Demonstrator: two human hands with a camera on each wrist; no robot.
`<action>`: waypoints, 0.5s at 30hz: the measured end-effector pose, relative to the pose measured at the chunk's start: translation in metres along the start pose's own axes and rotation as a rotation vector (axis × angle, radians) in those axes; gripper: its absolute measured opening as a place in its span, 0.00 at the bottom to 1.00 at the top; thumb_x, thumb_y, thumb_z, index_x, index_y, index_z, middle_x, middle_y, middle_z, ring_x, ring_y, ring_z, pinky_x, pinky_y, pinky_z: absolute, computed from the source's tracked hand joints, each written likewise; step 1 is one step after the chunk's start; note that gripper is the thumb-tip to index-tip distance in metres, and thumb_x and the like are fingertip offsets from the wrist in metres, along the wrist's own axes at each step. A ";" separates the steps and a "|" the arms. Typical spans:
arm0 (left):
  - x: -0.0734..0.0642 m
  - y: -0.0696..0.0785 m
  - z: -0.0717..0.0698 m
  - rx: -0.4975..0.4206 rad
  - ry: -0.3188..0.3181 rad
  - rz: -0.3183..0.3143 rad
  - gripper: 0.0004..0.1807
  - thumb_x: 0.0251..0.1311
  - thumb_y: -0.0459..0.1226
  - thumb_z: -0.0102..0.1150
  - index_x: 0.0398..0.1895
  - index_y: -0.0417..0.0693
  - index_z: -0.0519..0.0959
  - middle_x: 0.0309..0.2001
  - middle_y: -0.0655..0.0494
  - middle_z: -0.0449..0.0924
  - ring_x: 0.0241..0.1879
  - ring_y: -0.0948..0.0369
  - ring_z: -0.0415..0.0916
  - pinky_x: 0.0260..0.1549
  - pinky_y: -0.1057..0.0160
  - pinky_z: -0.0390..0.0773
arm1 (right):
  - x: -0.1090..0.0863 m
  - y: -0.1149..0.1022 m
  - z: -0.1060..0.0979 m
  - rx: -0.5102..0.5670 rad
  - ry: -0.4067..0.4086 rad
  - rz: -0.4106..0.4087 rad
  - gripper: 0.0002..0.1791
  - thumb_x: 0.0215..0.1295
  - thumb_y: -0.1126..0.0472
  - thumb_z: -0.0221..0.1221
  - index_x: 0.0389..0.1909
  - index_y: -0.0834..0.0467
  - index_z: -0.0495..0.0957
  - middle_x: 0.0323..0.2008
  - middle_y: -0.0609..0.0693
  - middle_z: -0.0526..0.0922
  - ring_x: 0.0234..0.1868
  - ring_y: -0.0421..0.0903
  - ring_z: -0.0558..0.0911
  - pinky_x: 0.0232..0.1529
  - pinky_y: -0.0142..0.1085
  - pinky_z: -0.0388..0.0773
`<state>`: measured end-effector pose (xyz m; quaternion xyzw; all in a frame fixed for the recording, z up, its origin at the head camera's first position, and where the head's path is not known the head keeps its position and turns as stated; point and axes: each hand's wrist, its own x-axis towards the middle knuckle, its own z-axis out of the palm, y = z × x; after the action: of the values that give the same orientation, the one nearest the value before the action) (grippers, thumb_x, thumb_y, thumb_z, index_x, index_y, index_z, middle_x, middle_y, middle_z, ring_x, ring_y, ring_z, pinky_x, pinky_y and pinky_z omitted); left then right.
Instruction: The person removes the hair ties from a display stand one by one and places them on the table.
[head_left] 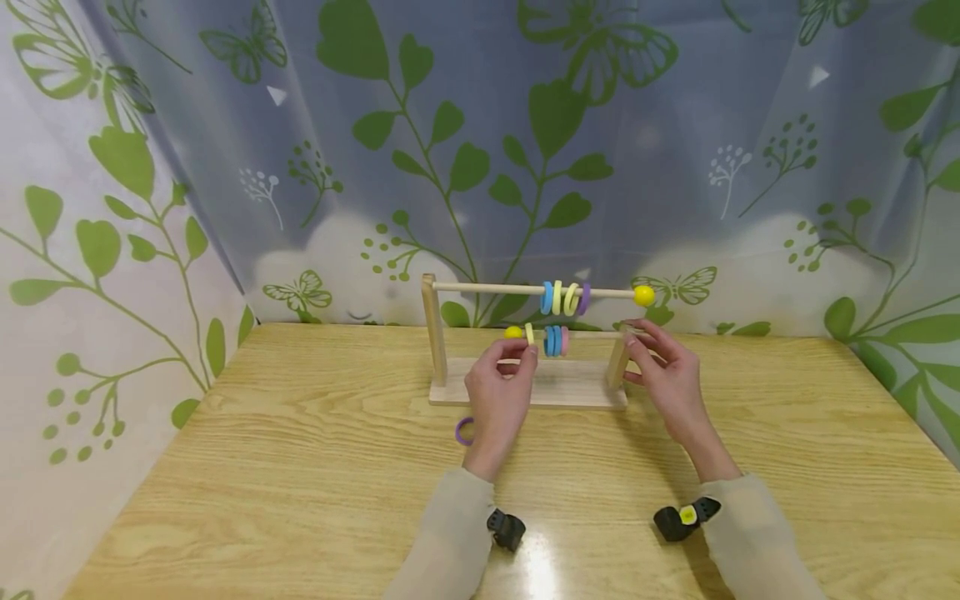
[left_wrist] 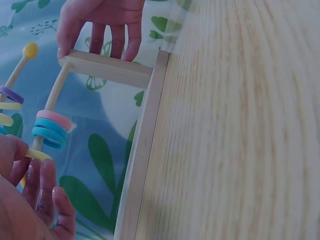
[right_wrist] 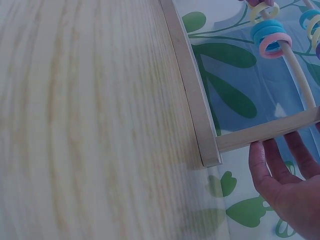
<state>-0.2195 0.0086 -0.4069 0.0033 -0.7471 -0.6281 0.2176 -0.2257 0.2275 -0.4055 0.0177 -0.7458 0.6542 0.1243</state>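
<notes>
A wooden stand (head_left: pixel 570 390) carries two rods at different heights. On the lower rod (head_left: pixel 596 336) hang two blue rings (head_left: pixel 552 341) and a pink ring (head_left: pixel 565 341), pressed close together. My left hand (head_left: pixel 501 392) pinches a pale yellow ring (head_left: pixel 529 333) around that rod, between the blue rings and the yellow end ball (head_left: pixel 513 332). My right hand (head_left: pixel 671 379) grips the short upright post (right_wrist: pixel 270 131) near its top, thumb on one side and fingers on the other. Blue, pale yellow and purple rings (head_left: pixel 584 299) hang on the upper rod (head_left: pixel 487 287).
A purple ring (head_left: pixel 464 431) lies on the wooden table (head_left: pixel 315 467) beside my left wrist. The upper rod's free end bears a yellow ball (head_left: pixel 644 296). Behind the table hangs a leaf-patterned curtain (head_left: pixel 465 108).
</notes>
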 end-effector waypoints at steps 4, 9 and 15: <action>0.001 0.001 -0.001 0.008 0.005 0.002 0.06 0.63 0.38 0.67 0.39 0.47 0.88 0.36 0.52 0.89 0.28 0.63 0.81 0.31 0.68 0.80 | 0.001 0.001 0.000 0.000 -0.002 -0.012 0.25 0.76 0.54 0.58 0.67 0.62 0.74 0.48 0.35 0.83 0.48 0.32 0.84 0.39 0.31 0.87; 0.000 0.002 -0.004 0.013 0.016 0.003 0.06 0.63 0.39 0.67 0.39 0.47 0.88 0.36 0.52 0.89 0.28 0.62 0.81 0.31 0.68 0.80 | 0.001 0.003 0.000 -0.008 -0.006 -0.026 0.26 0.75 0.53 0.58 0.67 0.62 0.73 0.46 0.30 0.82 0.48 0.31 0.84 0.39 0.30 0.87; 0.002 0.002 -0.006 0.021 0.029 0.007 0.06 0.62 0.39 0.67 0.38 0.46 0.88 0.36 0.51 0.89 0.27 0.63 0.80 0.31 0.69 0.79 | 0.001 0.003 -0.001 0.012 -0.009 -0.025 0.26 0.75 0.53 0.59 0.67 0.63 0.73 0.48 0.34 0.84 0.48 0.32 0.84 0.39 0.31 0.87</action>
<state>-0.2186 0.0027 -0.4032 0.0119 -0.7503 -0.6194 0.2305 -0.2275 0.2288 -0.4083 0.0308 -0.7422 0.6569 0.1291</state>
